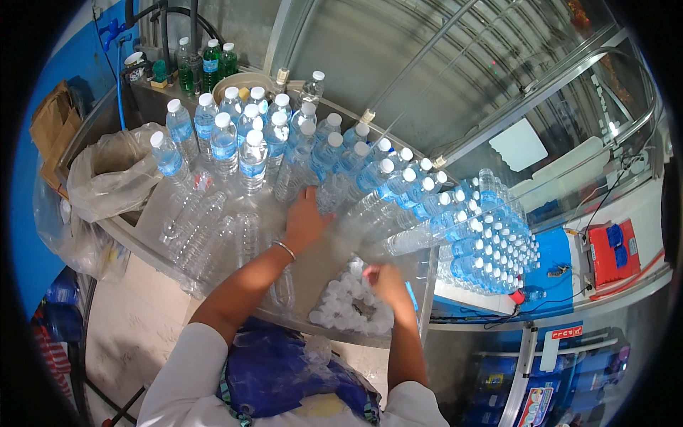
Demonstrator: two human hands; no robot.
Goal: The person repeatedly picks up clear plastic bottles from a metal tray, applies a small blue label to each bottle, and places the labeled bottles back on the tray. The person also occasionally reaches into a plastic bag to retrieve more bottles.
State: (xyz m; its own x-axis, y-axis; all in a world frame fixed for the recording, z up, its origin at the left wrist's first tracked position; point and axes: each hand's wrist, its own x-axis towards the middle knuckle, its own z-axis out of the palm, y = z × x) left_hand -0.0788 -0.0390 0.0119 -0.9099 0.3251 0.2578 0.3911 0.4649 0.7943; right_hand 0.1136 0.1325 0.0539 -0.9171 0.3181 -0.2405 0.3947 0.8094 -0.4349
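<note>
My left hand (306, 222), a bracelet at its wrist, is curled around the lower part of a clear plastic bottle (331, 193) at the front of the standing group. Over a heap of white bottle caps (341, 304) at the table's near right corner is my right hand (389, 282). Its fingers are pinched together, and what lies between them is too small to make out. Capped water bottles with blue labels (253, 162) stand in rows behind my left hand. Several clear bottles without labels (201, 228) lie on the metal table (329, 267) to its left.
A plastic bag (114, 171) hangs at the left sink edge. Green bottles (210, 65) stand at the back left beside a round basin (242, 82). Many capped bottles (491, 245) crowd a counter to the right, near a red box (615, 249). A glass panel (455, 78) rises behind.
</note>
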